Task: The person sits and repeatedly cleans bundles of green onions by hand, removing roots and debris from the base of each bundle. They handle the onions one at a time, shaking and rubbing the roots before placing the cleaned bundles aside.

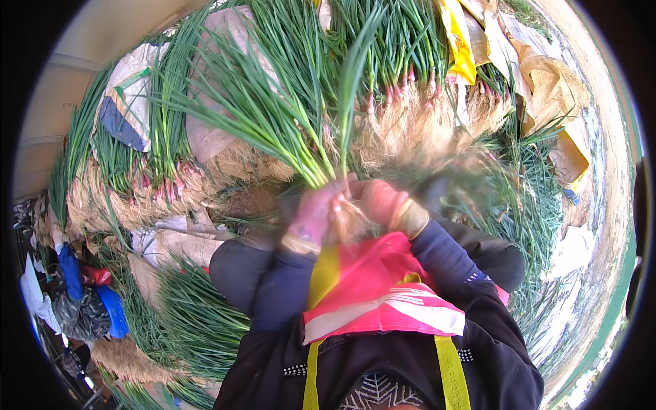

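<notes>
My left hand (315, 207), in a pinkish glove with a pale cuff, grips a fanned bunch of spring onions (287, 136) near the bulb ends. Its green leaves spread up and to the left, and one stalk (351, 102) stands apart, nearly upright. Pale roots (347, 220) hang between my hands above the red apron (374, 266). My right hand (383, 202), gloved too and blurred, is curled close beside the bulbs. Its fingertips meet the base of the upright stalk; whether they pinch anything is too blurred to tell.
Rooted spring onions (405, 97) lie in rows ahead, with more at the left (154, 179). Loose green leaves (528, 205) are heaped at my right. Sacking (551, 87) lies at the upper right. Another person's blue sleeve (69, 269) shows at the far left.
</notes>
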`<state>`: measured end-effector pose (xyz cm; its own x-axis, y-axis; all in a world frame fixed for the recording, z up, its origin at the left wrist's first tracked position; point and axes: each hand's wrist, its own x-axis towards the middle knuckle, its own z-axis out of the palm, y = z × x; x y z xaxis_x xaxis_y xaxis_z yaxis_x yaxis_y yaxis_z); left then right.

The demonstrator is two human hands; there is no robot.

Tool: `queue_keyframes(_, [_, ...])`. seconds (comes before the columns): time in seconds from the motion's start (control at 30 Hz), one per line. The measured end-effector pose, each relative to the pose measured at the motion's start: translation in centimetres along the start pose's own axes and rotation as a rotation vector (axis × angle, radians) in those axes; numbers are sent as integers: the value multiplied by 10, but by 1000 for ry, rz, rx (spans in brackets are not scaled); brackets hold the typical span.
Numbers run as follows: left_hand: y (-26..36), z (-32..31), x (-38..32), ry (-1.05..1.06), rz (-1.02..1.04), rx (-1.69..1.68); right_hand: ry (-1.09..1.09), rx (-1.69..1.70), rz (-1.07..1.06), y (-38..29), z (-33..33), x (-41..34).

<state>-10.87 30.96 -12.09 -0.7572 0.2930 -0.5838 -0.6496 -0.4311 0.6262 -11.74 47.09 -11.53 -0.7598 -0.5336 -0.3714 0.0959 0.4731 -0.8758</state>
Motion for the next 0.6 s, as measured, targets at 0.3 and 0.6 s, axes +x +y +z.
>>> queue_keyframes(0.3, [-30,-24,6,-187,154,220,233,131,183,-5,-21,20])
queue_keyframes(0.6, [-15,-2,-17,-125,-76,-183,334,-530,-137,-8,-10,32])
